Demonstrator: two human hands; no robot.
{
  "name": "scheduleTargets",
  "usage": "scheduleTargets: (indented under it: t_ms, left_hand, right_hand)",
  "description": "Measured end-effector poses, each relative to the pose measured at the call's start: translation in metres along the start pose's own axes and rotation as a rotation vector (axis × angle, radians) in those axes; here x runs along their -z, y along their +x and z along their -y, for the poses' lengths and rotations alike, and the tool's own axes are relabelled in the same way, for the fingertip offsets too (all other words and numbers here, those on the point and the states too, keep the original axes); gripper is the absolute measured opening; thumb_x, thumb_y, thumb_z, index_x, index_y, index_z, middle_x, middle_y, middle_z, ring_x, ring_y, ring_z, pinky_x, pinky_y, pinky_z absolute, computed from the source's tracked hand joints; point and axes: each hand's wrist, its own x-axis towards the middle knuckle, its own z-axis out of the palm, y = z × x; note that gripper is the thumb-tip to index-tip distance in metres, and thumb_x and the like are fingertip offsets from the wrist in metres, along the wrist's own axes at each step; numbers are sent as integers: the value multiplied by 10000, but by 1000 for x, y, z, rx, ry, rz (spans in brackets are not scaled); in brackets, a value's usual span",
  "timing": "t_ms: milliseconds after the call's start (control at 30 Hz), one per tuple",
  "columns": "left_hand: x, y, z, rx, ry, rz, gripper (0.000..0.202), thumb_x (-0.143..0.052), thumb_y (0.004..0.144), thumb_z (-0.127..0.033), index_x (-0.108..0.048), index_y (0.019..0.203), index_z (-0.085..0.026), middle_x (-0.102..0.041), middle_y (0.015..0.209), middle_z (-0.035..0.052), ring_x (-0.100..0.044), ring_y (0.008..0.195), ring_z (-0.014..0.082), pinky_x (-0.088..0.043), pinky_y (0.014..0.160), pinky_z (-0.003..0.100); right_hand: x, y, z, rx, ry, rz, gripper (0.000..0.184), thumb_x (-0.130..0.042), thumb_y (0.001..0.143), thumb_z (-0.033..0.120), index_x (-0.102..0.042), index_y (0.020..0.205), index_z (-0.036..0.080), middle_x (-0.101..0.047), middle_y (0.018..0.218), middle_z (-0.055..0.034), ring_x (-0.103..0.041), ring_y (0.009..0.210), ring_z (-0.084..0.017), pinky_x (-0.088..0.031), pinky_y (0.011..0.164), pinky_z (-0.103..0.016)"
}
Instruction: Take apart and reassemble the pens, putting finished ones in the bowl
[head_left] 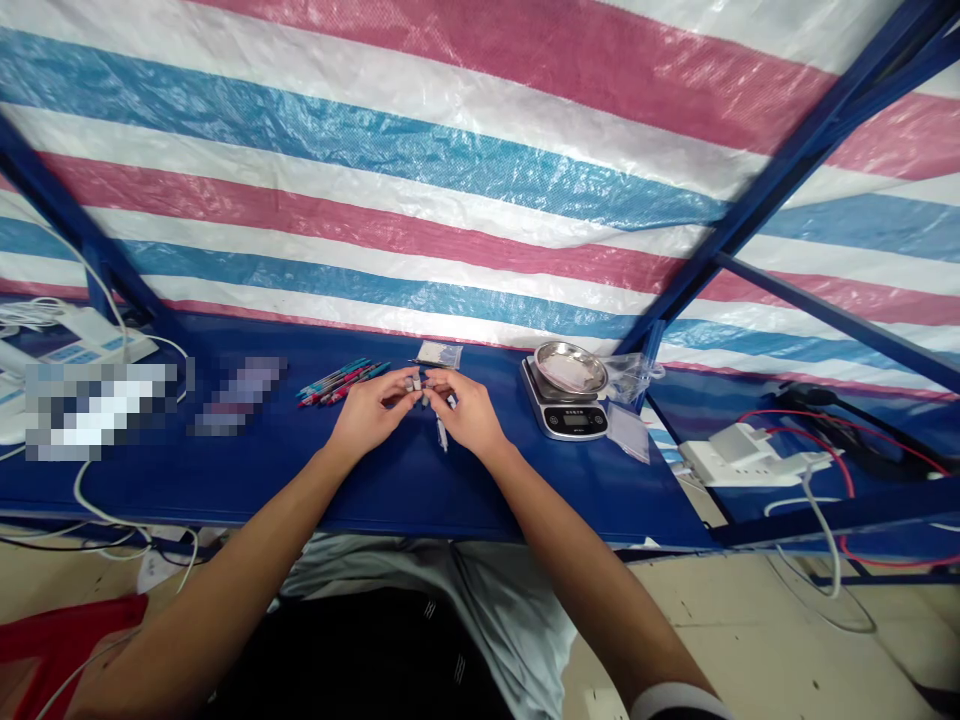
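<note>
Over the blue table [405, 480] my two hands meet at the middle. My left hand [367, 412] pinches a small pale piece [413, 383] between thumb and fingers. My right hand [466, 408] is closed too, its fingertips at the same small piece; a clear pen part [442, 433] shows under its palm, held or lying on the table, I cannot tell which. A bunch of coloured pens [341, 381] lies just left of my left hand. A small clear bag [439, 354] lies behind the hands.
A digital scale [566, 412] with a metal bowl [570, 368] stands right of my hands, clear bags [628, 430] beside it. White power strips [739, 452] and cables lie at the right and far left. Blue frame bars and a striped tarp stand behind.
</note>
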Motion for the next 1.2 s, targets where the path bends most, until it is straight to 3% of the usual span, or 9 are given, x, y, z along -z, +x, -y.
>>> scheduleTargets:
  t_ms: [133,333,433,533,667,800,933,1200]
  left_hand:
    - [1,1,9,-4,53,79,597,-722,966,-454,-593,1511,-245,-816,1169,82,-825,915,253,-671,858,364]
    - [-1,1,13,-8,77,55,427,-714,962,-442,-709,1334,-232,-822,1100,82,-816,839,238,-669,793,341]
    - [-3,2,14,-19,75,31,397,-712,960,-466,-743,1262,-210,-816,1137,116,-811,908,262,-675,845,380]
    - [-2,4,16,-41,77,3,428,-693,973,-466,-727,1313,-209,-775,1272,139,-783,1071,290,-659,944,437]
    - [8,6,19,-55,161,-45,412,-668,987,-452,-728,1329,-231,-712,1397,139,-724,1198,316,-633,983,465]
    - [24,6,20,-25,194,-106,361,-629,1005,-440,-760,1266,-228,-749,1286,118,-749,1003,260,-625,864,369]
    - [41,-5,22,14,286,-162,315,-611,1016,-423,-788,1190,-230,-768,1159,91,-694,823,207,-566,774,311]
    - [53,-39,30,48,378,45,480,-705,940,-542,-725,1299,-225,-707,1015,81,-661,789,237,-551,778,355]
  right_hand:
    - [-6,5,-9,-51,-28,64,228,-672,979,179,-747,1193,201,-780,1098,-71,-748,869,-174,-615,854,-307]
    - [-8,8,-15,-65,-27,99,220,-676,974,165,-764,1169,214,-778,1064,-51,-730,873,-167,-599,848,-293]
    - [-8,8,-16,-32,-20,98,233,-670,984,172,-758,1196,208,-774,1117,-63,-731,868,-160,-598,853,-293]
    - [-3,9,-17,-4,-21,62,265,-638,1008,186,-730,1256,191,-753,1188,-93,-743,913,-165,-602,859,-295]
    - [11,11,-21,-36,-84,-40,220,-604,1023,201,-739,1196,177,-747,1118,-99,-738,937,-188,-600,841,-308]
    - [26,9,-31,-112,-254,-70,181,-612,1010,208,-758,1117,203,-749,1049,-84,-709,921,-216,-584,889,-357]
    - [31,4,-35,-230,-383,22,147,-645,1004,253,-770,1058,199,-729,984,-81,-672,825,-210,-555,853,-354]
    - [24,2,-23,-285,-377,206,118,-693,996,306,-765,1025,217,-684,970,-53,-649,812,-186,-508,840,-320]
